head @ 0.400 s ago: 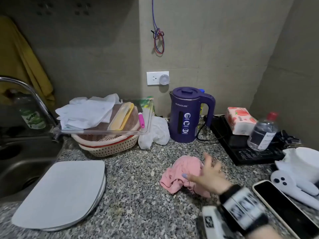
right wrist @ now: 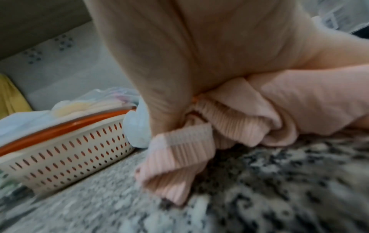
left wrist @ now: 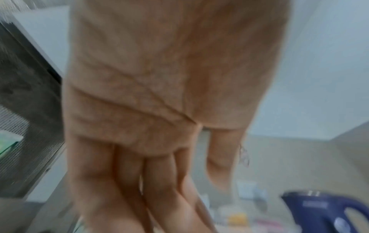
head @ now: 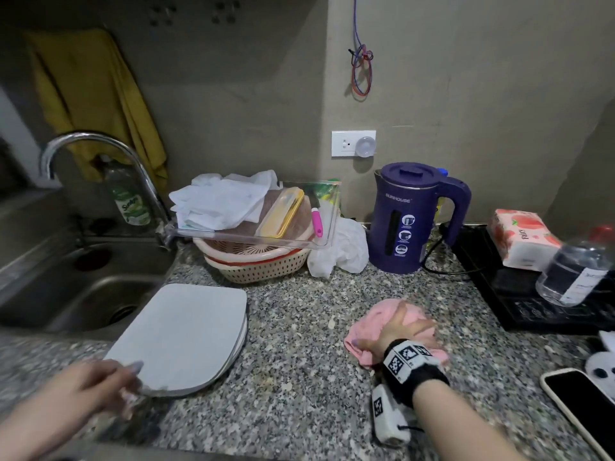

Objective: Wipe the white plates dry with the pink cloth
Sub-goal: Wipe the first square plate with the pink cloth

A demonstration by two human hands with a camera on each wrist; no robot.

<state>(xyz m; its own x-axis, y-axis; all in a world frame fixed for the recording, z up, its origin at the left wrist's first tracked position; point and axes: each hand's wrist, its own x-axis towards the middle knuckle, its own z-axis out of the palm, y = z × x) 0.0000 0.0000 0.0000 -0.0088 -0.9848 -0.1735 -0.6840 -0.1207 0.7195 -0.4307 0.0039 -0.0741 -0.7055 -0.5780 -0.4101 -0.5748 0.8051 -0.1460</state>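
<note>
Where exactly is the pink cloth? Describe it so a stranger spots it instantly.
Start at the purple kettle by the wall, then come forward across the speckled countertop. The pink cloth lies bunched there under the right hand, which grips it. It is the only pink fabric.

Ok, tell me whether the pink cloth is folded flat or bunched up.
Bunched up. The pink cloth lies crumpled in ridged folds on the granite counter, gathered under the right hand.

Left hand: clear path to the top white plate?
Probably yes. The left hand is already at the near edge of the white plates, fingers extended; nothing lies between them.
</note>
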